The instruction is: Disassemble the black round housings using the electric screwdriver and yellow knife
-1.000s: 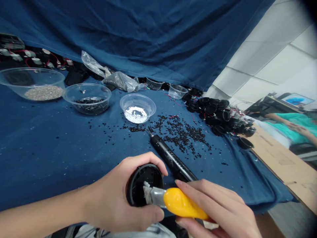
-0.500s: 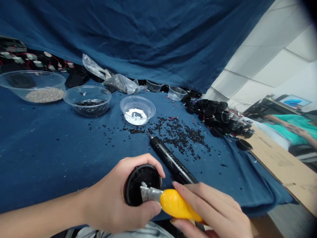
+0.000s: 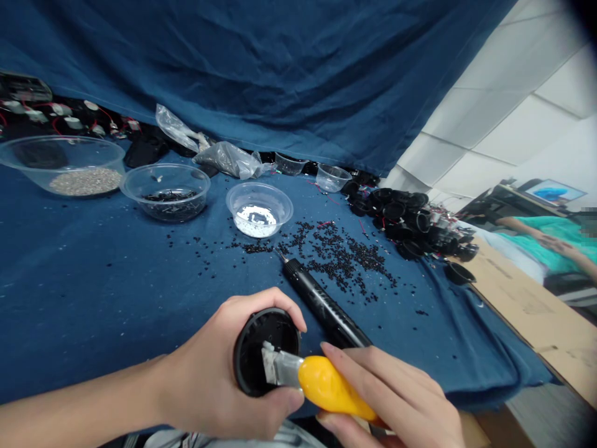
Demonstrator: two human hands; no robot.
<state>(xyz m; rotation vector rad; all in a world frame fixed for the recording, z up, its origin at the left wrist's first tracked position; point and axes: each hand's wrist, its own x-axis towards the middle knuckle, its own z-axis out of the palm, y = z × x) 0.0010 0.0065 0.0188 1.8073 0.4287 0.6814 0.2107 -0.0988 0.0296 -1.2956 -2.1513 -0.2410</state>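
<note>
My left hand [image 3: 219, 367] is closed around a round black plastic cup [image 3: 247, 367], its open side tilted up towards me. In my right hand [image 3: 392, 398] is a yellow-handled utility knife [image 3: 333, 382]. Its metal end reaches over the cup's rim, and a pale, whitish substance sits on the tip inside the cup. My left thumb lies close to the metal part. Just beyond my hands a black electric screwdriver [image 3: 326, 302] rests on the blue cloth, its bit pointing away. The cup's far wall and base are partly hidden by my fingers.
A clear bowl with white material [image 3: 260, 208], one with dark pieces [image 3: 168, 193] and one with greyish bits [image 3: 65, 165] stand across the back. Small black parts [image 3: 345, 255] lie scattered beyond the screwdriver. Black cups [image 3: 405, 218] are piled right. A co-worker's arm [image 3: 543, 236] shows far right.
The cup and the knife have shifted slightly left together. The knife's tip sits a little higher inside the cup. My grip on both stays the same.
</note>
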